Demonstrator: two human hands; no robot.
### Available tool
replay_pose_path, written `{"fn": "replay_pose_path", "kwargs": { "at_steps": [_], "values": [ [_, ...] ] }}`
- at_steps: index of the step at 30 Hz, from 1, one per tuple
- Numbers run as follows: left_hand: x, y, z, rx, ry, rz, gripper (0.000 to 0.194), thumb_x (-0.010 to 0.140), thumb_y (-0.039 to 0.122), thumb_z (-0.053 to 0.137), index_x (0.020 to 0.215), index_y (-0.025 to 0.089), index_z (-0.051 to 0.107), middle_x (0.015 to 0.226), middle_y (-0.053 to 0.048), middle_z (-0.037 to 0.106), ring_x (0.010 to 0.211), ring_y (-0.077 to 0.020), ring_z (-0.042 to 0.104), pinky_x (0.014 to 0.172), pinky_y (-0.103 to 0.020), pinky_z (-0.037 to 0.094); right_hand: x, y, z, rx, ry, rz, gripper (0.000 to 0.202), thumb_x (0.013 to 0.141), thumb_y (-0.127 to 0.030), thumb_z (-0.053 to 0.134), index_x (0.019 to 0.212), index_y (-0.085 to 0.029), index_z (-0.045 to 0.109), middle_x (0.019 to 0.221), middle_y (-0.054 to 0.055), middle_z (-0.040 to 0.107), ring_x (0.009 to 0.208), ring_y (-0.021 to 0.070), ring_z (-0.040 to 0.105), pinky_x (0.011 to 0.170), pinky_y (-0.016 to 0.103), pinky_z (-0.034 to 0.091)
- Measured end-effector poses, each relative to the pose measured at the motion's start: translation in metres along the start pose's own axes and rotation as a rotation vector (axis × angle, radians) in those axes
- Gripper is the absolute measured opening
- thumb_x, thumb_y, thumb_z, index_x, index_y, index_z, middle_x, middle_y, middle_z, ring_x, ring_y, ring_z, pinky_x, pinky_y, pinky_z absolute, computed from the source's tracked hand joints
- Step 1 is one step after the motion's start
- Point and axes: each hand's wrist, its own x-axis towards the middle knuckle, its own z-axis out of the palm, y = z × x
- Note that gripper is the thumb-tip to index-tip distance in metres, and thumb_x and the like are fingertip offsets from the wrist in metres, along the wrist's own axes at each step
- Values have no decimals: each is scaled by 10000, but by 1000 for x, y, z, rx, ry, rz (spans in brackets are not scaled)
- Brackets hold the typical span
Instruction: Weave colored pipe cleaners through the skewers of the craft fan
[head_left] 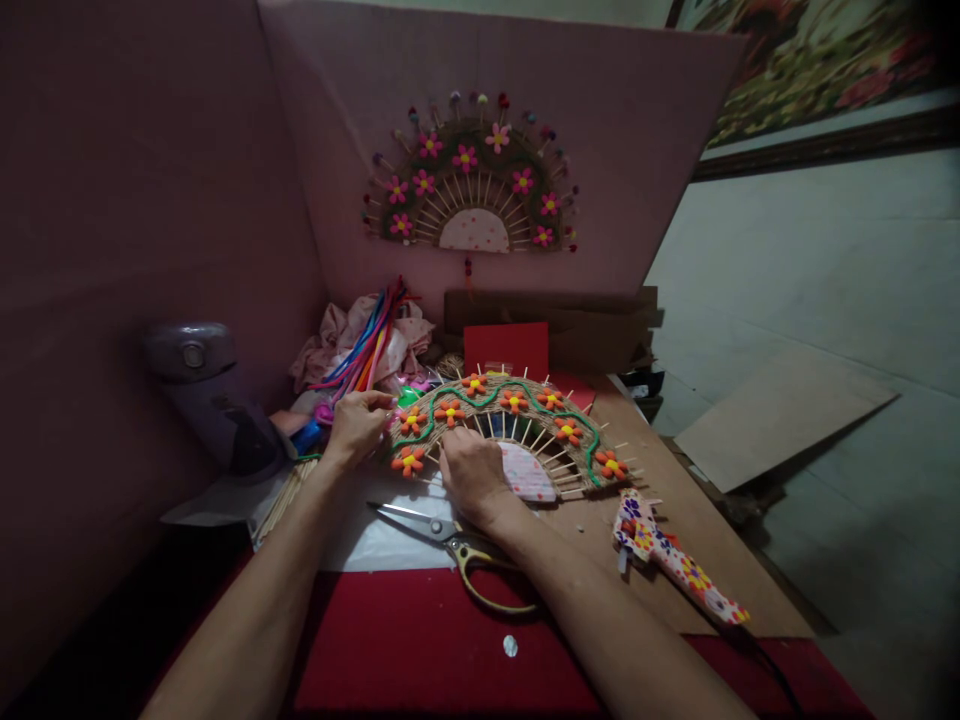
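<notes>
A handmade fan (495, 405) of sticks and brown twine lies before me. It bears orange flowers with yellow centres, a wavy green fuzzy strip (517, 384) and a spotted half-round centre (529, 472). At the fan's left end, my left hand (360, 428) is closed in a pinch; what lies between its fingertips is too small to make out. My right hand (476, 478) is curled closed over the fan's left inner part, its fingertips partly hidden. Scissors (442, 530) with gold-coloured handles lie open just below, partly under my right forearm.
A flower-patterned glue gun (675, 565) with a cord rests on cardboard (720, 600) at right. Colourful fuzzy stems (375, 335) and a lidded bottle (217, 400) stand left. A similar fan (469, 185) with pink flowers hangs on the pink panel behind. Red cloth (390, 640) covers the front.
</notes>
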Motion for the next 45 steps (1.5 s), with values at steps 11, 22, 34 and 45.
{"fn": "replay_pose_path", "kwargs": {
  "at_steps": [11,22,34,45],
  "values": [
    [0,-1,1,19,-8,3,333,613,222,515,843,113,730,735,-71,722,648,-185,646,585,-239,475,0,-1,-2,-7,-3,8,126,833,-172,456,872,-157,575,887,79,630,812,194,557,626,283,373],
    [0,-2,1,20,-9,3,322,617,233,524,840,131,732,770,-65,727,696,-186,652,627,-234,477,0,-1,-3,-1,-23,9,135,837,-165,451,885,-151,577,888,86,629,825,193,559,642,275,380],
    [-1,1,1,34,-8,-16,323,615,233,523,841,140,734,769,-63,727,673,-183,650,617,-236,481,0,-1,-3,-13,-20,11,124,836,-172,457,880,-160,572,887,81,628,817,192,558,632,279,378],
    [-2,4,0,34,-17,-2,337,613,238,516,844,117,730,732,-66,721,657,-179,645,558,-219,461,0,-1,-2,-13,-4,0,129,827,-168,458,872,-158,579,871,80,627,807,194,558,625,279,371]
  ]
}}
